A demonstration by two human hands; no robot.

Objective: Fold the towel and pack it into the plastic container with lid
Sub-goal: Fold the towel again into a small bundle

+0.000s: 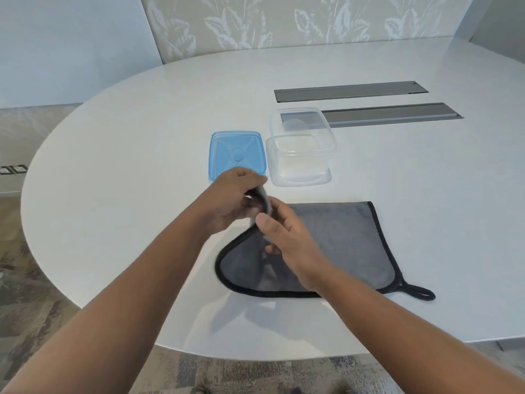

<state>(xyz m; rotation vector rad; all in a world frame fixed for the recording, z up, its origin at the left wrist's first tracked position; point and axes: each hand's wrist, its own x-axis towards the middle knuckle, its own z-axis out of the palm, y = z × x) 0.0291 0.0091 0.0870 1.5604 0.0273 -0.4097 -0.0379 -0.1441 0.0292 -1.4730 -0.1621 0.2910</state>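
Note:
A grey towel with black trim and a hanging loop at its right corner lies on the white table. Its left corner is lifted off the surface. My left hand is closed on that raised corner. My right hand pinches the same lifted edge just below, its fingers partly over the cloth. The clear plastic container stands open behind the towel. Its blue lid lies flat to the container's left, just beyond my left hand.
Two long grey cable hatches are set into the table behind the container. The table's curved edge runs along the left and near side, with patterned carpet below. A wall with a leaf pattern stands behind the table.

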